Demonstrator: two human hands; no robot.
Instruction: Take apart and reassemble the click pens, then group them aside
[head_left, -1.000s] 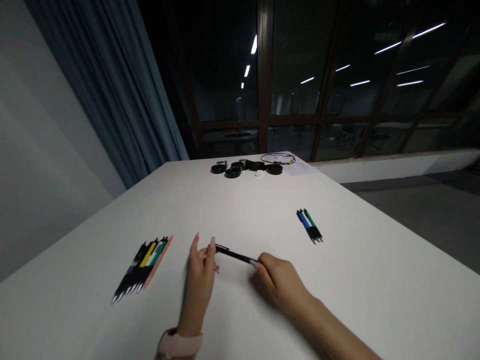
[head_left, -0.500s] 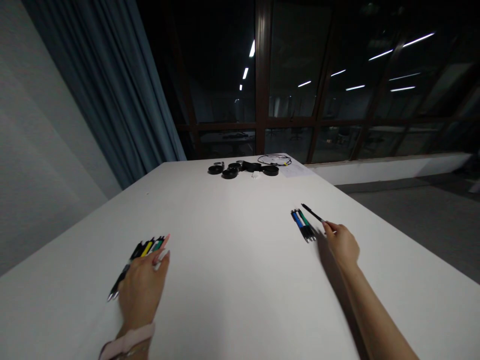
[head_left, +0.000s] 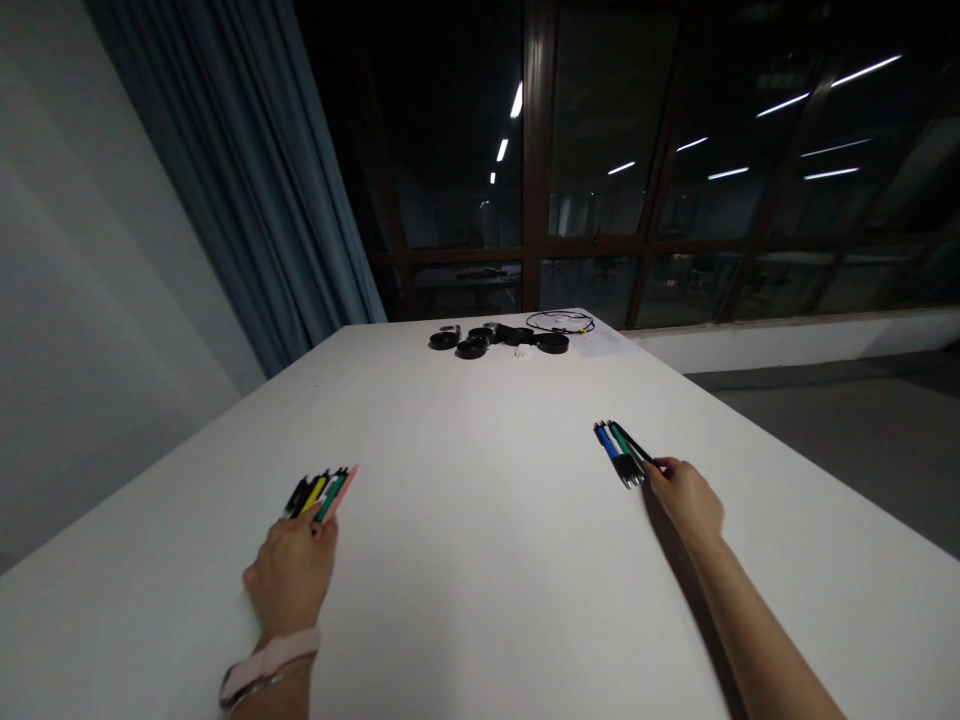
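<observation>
Right hand (head_left: 686, 500): the grip pinches the near end of the black pen (head_left: 634, 444), holding it parallel against the right pen group (head_left: 610, 447) on the counter (head_left: 480, 530), probably so the barrels align. Left hand (head_left: 291, 572): fingers curl over the near ends of the left pen group (head_left: 324, 492). Whether they pinch a pen cannot be told. Black discs (head_left: 471, 348) lie far off.

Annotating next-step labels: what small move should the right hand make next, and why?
Probably release the black pen. The right hand pinches its near end, and the pen appears to lie on the table beside the blue and green pens, roughly parallel to them, so nothing seems left to align. The left hand rests on the other pen pile.
</observation>
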